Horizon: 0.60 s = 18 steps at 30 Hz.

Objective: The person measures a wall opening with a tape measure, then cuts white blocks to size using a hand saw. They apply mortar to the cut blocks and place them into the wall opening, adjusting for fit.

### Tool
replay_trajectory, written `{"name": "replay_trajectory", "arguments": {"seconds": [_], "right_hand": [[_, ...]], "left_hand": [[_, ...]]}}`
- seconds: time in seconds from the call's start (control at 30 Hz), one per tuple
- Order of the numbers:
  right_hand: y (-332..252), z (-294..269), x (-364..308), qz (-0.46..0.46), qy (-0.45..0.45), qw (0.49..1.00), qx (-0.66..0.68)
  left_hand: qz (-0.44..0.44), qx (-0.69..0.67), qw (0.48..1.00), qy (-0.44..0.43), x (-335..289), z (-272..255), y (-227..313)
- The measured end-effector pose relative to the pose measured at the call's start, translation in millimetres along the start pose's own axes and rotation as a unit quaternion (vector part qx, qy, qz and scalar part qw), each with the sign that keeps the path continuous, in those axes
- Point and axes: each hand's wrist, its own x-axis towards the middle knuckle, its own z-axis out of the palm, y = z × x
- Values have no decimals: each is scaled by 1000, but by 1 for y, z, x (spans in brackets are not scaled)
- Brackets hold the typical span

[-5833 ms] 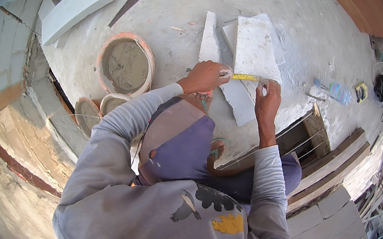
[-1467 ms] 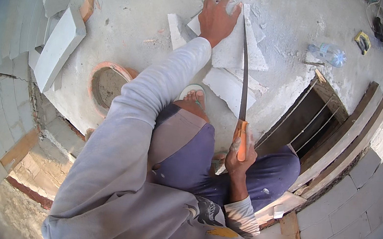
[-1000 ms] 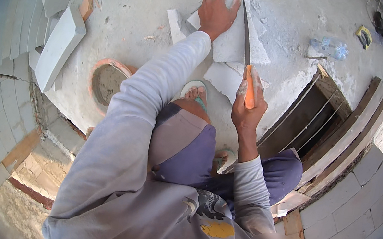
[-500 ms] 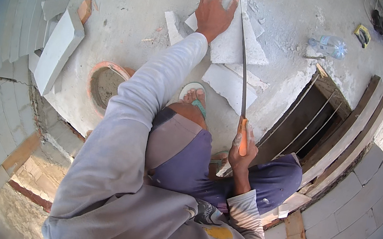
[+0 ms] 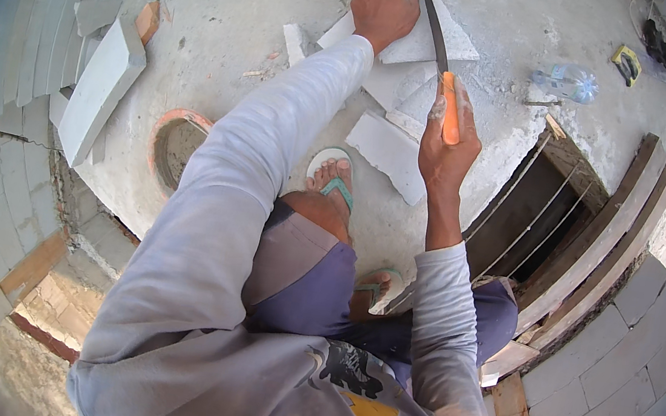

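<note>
My right hand (image 5: 448,152) is wrapped round the orange handle of a handsaw (image 5: 435,22). Its dark blade points away from me and lies along a pale grey lightweight block piece (image 5: 445,37). My left hand (image 5: 384,11) rests on that piece, fingers spread, just left of the blade. Beneath and nearer lie other broken block pieces, one of them a flat offcut (image 5: 387,152) in front of my sandalled feet. A small sliver of block (image 5: 295,44) sits left of my left wrist. Whether the teeth are in a cut cannot be made out.
A round tub of grey mix (image 5: 178,146) stands left of my knee. Farther left, grey blocks (image 5: 101,91) lean and stand in a row. At right are a floor opening (image 5: 523,206) with bars across it, wooden planks (image 5: 604,240), a plastic bottle (image 5: 571,83) and a yellow-black tool (image 5: 627,65).
My right hand has pushed the saw forward, away from me, and its arm is now stretched out. My left hand has shifted slightly farther away, its fingers more spread.
</note>
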Motion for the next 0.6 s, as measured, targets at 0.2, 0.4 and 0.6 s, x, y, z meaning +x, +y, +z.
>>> {"name": "replay_trajectory", "arguments": {"seconds": [0.2, 0.4, 0.6], "right_hand": [[11, -66, -88, 29, -79, 996, -30], [-20, -12, 27, 82, -55, 993, 61], [17, -64, -107, 6, -38, 999, 22]], "left_hand": [[-95, -48, 991, -79, 3, -7, 6], [-22, -53, 995, -81, -1, -1, 9], [-75, -46, 989, -119, -4, -20, 4]]}}
